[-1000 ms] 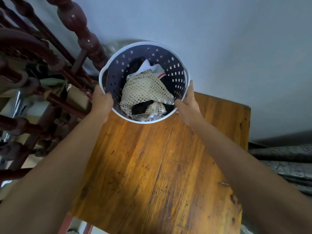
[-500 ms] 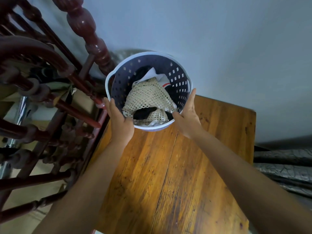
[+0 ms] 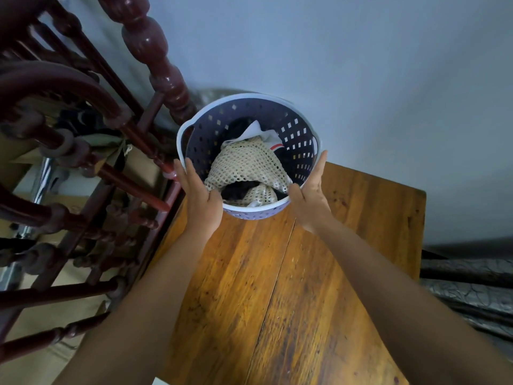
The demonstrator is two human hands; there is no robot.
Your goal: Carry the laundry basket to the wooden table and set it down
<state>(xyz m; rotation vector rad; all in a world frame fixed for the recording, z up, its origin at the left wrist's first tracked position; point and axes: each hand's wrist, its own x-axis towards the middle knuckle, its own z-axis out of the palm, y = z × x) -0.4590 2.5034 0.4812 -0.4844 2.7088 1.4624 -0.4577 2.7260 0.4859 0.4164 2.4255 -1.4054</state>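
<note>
Head view, looking down. Laundry basket (image 3: 298, 143): round, pale lavender plastic, smooth rolled rim, walls pierced with rows of small square holes, cut-out handle slot on its left side. It sits at the far end of the tabletop (image 3: 277, 287), close to the wall (image 3: 361, 65), its base hidden by its own rim.

Contents: cream open-mesh fabric (image 3: 247, 168) bunched on top, coarse net weave; a white cloth (image 3: 256, 132) with a red stripe behind it; dark garments underneath (type cannot be told).

Left hand (image 3: 201, 197): palm against the near-left rim, thumb hooked over the edge, fingers extended up the outer wall, so it grips the basket. Right hand (image 3: 309, 198): flat and unclenched, fingers straight, thumb tip at the near-right rim; whether the palm actually touches the wall cannot be told.

Tabletop: varnished wooden planks, warm orange-brown, visible grain, dark specks, a seam running lengthwise down the middle.

Left of the tabletop: dark red-brown turned wooden furniture (image 3: 147, 48), glossy, with bulbous spindles and rails.
</note>
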